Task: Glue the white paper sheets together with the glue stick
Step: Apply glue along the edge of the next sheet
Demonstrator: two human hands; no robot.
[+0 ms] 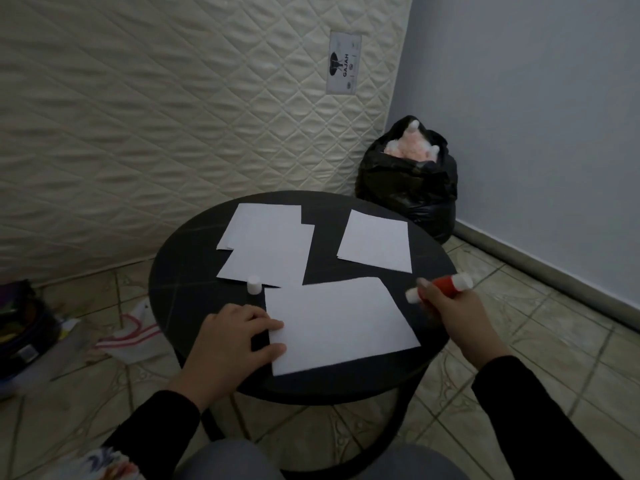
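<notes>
White sheet (341,323) lies on the near surface (187,271), pinned flat by the left hand (232,336). Right hand (450,306) grips the uncapped glue stick (440,288) above the sheet's right edge.

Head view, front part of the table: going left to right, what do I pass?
Left hand pressing the sheet's left edge → glue stick cap standing just behind it → near paper sheet → right hand holding the uncapped glue stick over the table's right rim.
</notes>
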